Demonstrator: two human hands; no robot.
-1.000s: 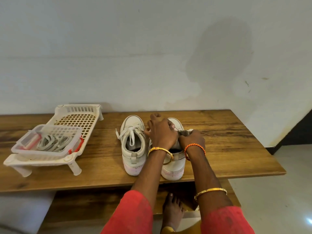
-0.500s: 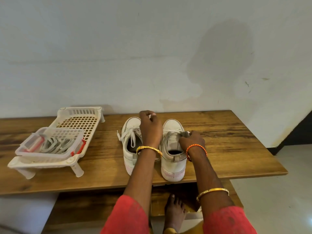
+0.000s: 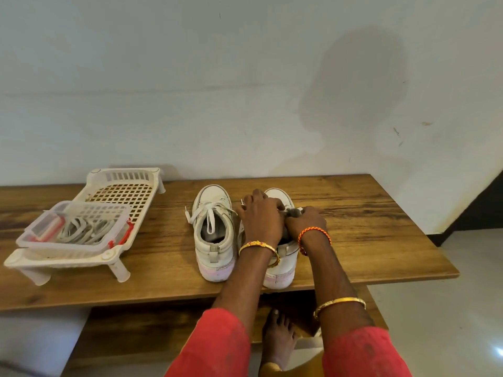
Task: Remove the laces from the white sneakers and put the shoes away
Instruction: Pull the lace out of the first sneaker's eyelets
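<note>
Two white sneakers stand side by side on the wooden table, heels toward me. The left sneaker still carries its white lace, loosely tied. My hands cover most of the right sneaker. My left hand lies over its lacing area with fingers curled, and a short white lace end sticks out beside it. My right hand grips the grey tongue at the shoe's right side.
A white plastic rack stands at the table's left with a clear lidded box of pale laces on it. The wall runs right behind the table. A lower wooden shelf and my bare foot are beneath the front edge.
My left hand, which had drawn up and back toward the toe half a second ago, has come back down over the right sneaker's lacing. My right hand has stayed on the tongue.
</note>
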